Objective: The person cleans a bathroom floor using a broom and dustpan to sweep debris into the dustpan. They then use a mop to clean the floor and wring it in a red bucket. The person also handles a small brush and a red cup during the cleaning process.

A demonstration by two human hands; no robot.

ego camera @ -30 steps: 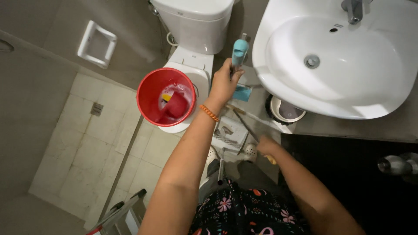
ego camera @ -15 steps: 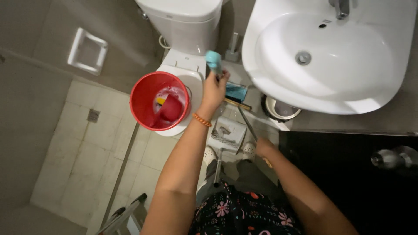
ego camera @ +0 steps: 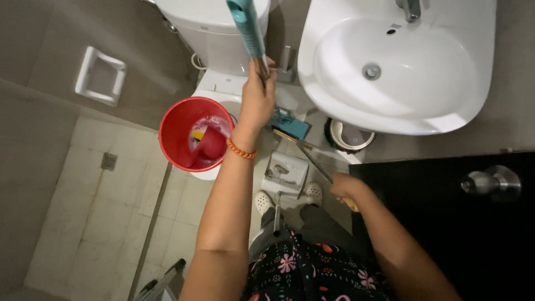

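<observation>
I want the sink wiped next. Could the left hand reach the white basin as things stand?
Probably not freely: the left hand is closed around a teal-handled tool, though the white basin lies close beside it, nothing between.

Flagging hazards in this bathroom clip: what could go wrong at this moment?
1. The left hand raises a long teal handle close beside the white sink; a swing might knock its rim.
2. The red bucket sits on the toilet, apparently holding liquid and a scoop; the left forearm passes right beside it and could tip it.
3. The right hand grips a second thin pole over the feet and dustpan; tripping seems possible.
</observation>
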